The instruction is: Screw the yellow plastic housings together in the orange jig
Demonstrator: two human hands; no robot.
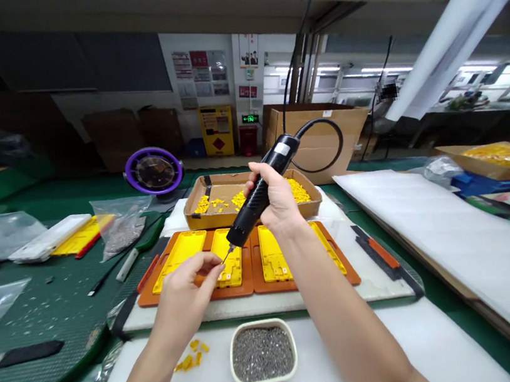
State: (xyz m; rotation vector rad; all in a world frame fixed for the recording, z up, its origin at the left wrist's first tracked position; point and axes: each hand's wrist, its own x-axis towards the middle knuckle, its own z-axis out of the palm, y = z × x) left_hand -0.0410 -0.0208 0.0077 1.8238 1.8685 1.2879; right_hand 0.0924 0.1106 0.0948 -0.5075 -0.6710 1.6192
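My right hand (277, 194) is wrapped round a black electric screwdriver (249, 214), tilted with its bit pointing down to the left. At the bit's tip, the thumb and fingers of my left hand (189, 282) are pinched together. Whatever they hold is too small to make out. Under both hands, yellow plastic housings (273, 255) lie in two orange-brown trays (258, 273); my left hand partly covers the left tray. Closer to me stands a cream bowl (267, 381) full of small metal screws (262, 353). Several small yellow pieces (191, 359) lie left of it.
Behind the trays is a cardboard box (202, 218) of small yellow parts. A purple round fan (154, 172) stands at back left. Plastic bags (120, 229) and a green-handled tool (137, 248) lie left. From above hangs the screwdriver's cable (338, 141). White foam sheets (411, 219) lie right.
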